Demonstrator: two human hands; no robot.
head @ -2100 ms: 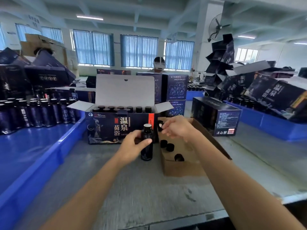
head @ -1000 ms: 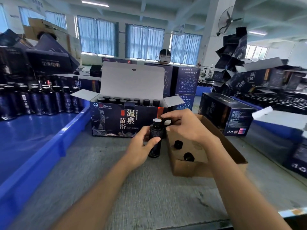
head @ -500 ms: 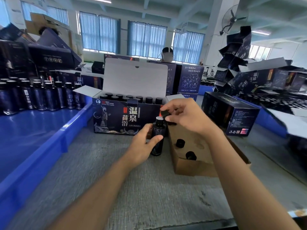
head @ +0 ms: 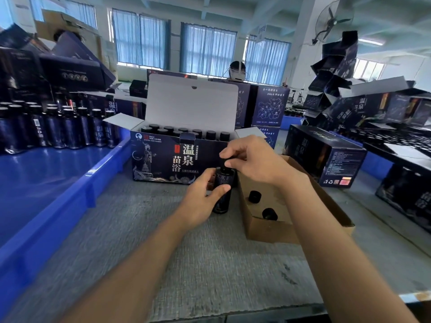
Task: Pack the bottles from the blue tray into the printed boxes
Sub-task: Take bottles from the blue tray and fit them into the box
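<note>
My left hand [head: 200, 202] is gripping a dark, glossy, upright bottle [head: 222, 203]. My right hand [head: 255, 162] is pinching its black cap [head: 223, 165].

The open printed box [head: 161, 159] in front of me reads 温泉苗浴 in large characters. A tilted box [head: 363, 108] on the right seems to say 温泉 too.

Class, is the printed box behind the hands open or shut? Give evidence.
Open. The box has its lid raised, and bottle caps show inside.
</note>
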